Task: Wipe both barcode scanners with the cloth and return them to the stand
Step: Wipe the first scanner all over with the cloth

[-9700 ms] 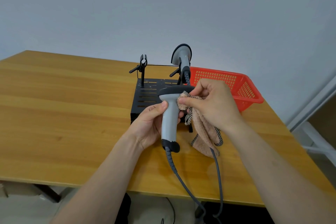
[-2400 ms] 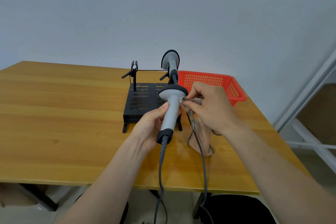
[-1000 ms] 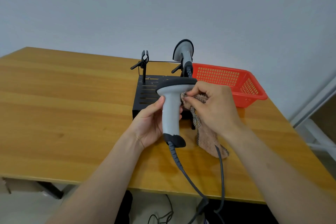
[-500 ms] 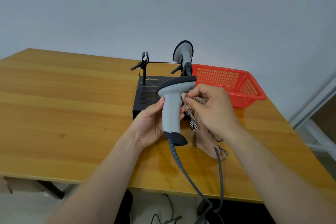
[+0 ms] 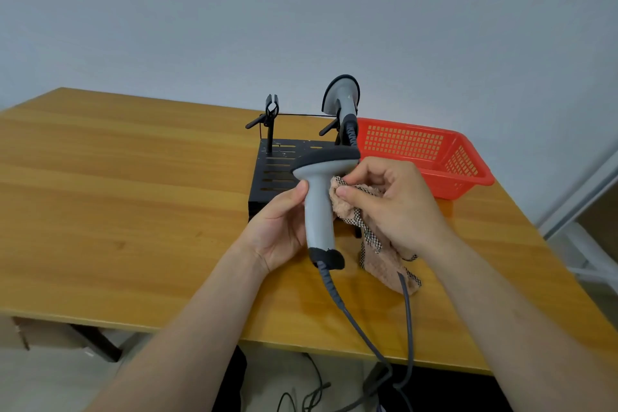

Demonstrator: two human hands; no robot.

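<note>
My left hand (image 5: pixel 279 231) grips the handle of a grey barcode scanner (image 5: pixel 319 207), held upright above the table with its dark head pointing right. My right hand (image 5: pixel 391 207) holds a beige cloth (image 5: pixel 378 257) with a checked border and presses it against the right side of the scanner's handle, just under the head. The rest of the cloth hangs down toward the table. A second grey scanner (image 5: pixel 341 102) sits in the right cradle of the black stand (image 5: pixel 274 170). The stand's left cradle (image 5: pixel 270 110) is empty.
A red plastic basket (image 5: pixel 434 160) stands right of the stand near the table's far right edge. Two grey cables (image 5: pixel 406 328) run from the scanners over the wooden table's (image 5: pixel 117 211) front edge to the floor. A white frame stands at the far right.
The cloth has slid a little down the scanner, from under the head onto the upper handle. My left hand has kept its grip and the scanner stays upright.
</note>
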